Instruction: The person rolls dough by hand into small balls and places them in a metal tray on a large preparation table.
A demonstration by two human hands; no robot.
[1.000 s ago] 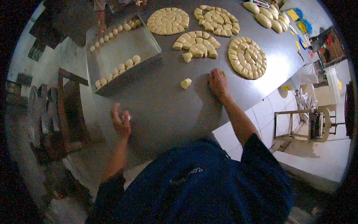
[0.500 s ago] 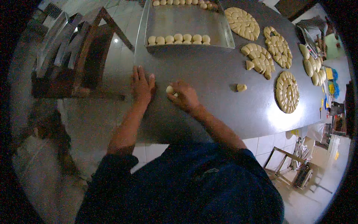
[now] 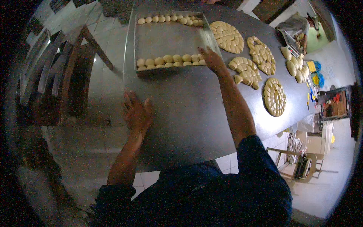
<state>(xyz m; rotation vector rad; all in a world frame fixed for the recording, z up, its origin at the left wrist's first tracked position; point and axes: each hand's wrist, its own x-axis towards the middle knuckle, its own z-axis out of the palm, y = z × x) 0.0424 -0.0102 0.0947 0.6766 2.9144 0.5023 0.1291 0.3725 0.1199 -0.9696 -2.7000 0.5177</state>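
Observation:
My right hand [image 3: 212, 61] reaches into the metal tray [image 3: 137, 45], at the right end of its near row of dough balls [image 3: 168, 59]. Its fingers are closed around the end dough ball [image 3: 201, 57], partly covering it. Several round, pale balls line that row, with more just in front along the tray's near wall. Another row of dough balls [image 3: 162, 19] runs along the far wall. My left hand [image 3: 138, 114] rests by the table's left edge, fingers spread and thumb apart, holding nothing.
Right of the tray lie scored dough rounds [image 3: 227, 36], [image 3: 261, 55], [image 3: 275, 97] and a partly cut one [image 3: 245, 71]. Beyond them, dough loaves [image 3: 296, 66] are piled beside a scale [image 3: 292, 48]. Dark metal trays lean at the left in a rack [image 3: 77, 75].
My right hand has moved from the bare tabletop forward and right into the tray with the dough ball. My left hand stays by the table edge, its fingers spread wider. The view has shifted.

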